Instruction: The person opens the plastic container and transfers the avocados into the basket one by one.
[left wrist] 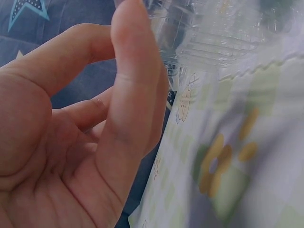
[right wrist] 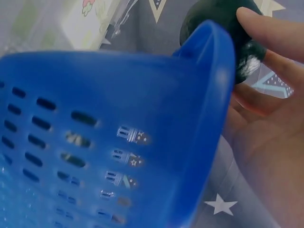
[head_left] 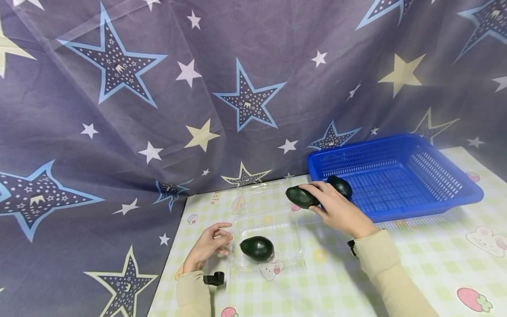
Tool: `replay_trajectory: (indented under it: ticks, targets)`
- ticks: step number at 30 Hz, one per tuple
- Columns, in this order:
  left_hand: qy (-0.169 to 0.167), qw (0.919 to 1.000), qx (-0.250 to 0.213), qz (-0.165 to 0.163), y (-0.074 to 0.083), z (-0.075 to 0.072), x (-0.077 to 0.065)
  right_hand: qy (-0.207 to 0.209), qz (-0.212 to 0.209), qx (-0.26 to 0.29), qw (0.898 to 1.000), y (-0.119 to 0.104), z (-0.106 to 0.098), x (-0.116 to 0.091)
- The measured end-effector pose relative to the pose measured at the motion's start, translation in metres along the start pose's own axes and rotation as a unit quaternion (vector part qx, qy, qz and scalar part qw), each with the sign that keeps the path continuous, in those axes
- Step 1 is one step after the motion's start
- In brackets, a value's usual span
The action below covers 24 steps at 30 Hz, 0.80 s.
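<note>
In the head view my right hand (head_left: 336, 209) grips a dark green avocado (head_left: 299, 197) just left of the blue basket's near corner. The right wrist view shows this avocado (right wrist: 209, 14) between thumb and fingers, partly behind the basket rim. A second avocado (head_left: 339, 186) lies inside the basket (head_left: 463, 193) at its left end. Another avocado (head_left: 257, 248) rests in the clear plastic clamshell box (head_left: 293, 259), whose lid (head_left: 261, 198) is folded back. My left hand (head_left: 210, 244) is beside the box's left edge with loosely bent fingers (left wrist: 135, 71) and nothing in them.
A checked tablecloth (head_left: 416, 264) with printed cartoon figures covers the table. Behind it hangs a purple-grey cloth (head_left: 277, 35) with stars, meeting the table's back and left edges. The basket's slotted wall (right wrist: 95, 95) stands close beside my right hand.
</note>
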<state>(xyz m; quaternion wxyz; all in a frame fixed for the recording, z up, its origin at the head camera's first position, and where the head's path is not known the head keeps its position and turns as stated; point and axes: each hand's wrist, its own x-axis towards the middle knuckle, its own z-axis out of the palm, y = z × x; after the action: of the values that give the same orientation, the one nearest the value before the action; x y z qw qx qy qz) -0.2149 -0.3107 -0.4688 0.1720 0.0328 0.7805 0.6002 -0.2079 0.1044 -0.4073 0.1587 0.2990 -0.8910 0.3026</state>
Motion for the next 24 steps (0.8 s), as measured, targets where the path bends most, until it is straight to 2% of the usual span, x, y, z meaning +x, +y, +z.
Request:
replay_trajectory:
  ticks: [10, 24]
  targets:
    - [-0.005, 1.0, 0.003, 0.0, 0.0, 0.001, -0.001, 0.006, 0.022, -0.018, 1.0, 0.008, -0.013, -0.007]
    - [0.001, 1.0, 0.003, 0.0, 0.0, 0.0, 0.0, -0.004, 0.062, -0.01, 0.998, 0.02, -0.032, -0.016]
